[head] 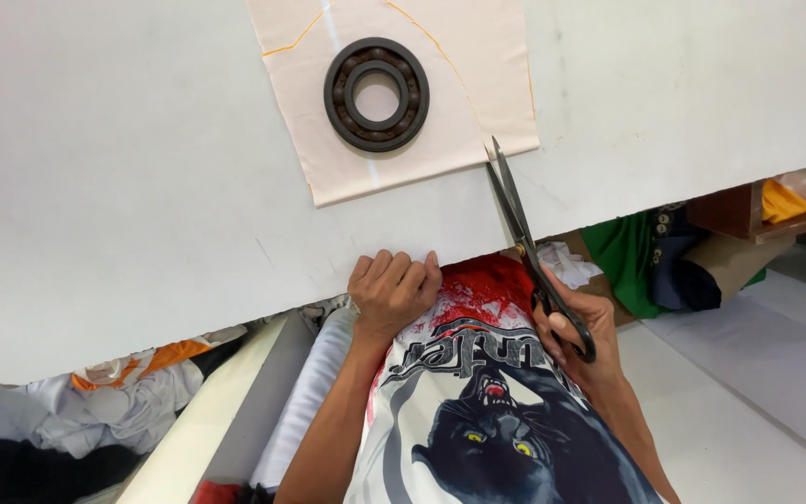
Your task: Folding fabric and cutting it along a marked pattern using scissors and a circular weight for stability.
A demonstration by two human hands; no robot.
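Note:
A pale peach piece of fabric point(440, 93) with orange chalk lines lies on the white table point(123, 187). A dark round bearing ring point(376, 94) rests on it as a weight. My right hand point(578, 341) holds long black scissors point(518, 219), their blades slightly apart with the tips at the fabric's lower right corner. My left hand point(392, 291) is curled with its fingers resting on the table's near edge, below the fabric, holding nothing.
Under the table edge lie heaps of cloth: white and orange pieces point(132, 392) at left, green and dark fabric point(650, 257) at right. A cream fabric roll point(202, 420) runs below. A white floor point(757, 392) shows at right.

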